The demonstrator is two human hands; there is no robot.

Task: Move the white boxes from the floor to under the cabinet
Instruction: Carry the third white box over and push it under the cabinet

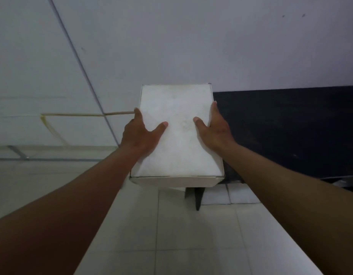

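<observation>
Between both hands, box (176, 132) is being held above the floor (191, 235); left hand (139, 133) and right hand (214, 130) are clamping its long sides, thumbs on top, beside dark cabinet (290, 132).

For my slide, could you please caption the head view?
Left hand and right hand hold a white box above the tiled floor, beside a dark cabinet.

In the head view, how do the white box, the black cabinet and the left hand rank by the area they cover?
1. black cabinet, partly out of frame
2. white box, nearer the camera, so true size is unsure
3. left hand
</observation>
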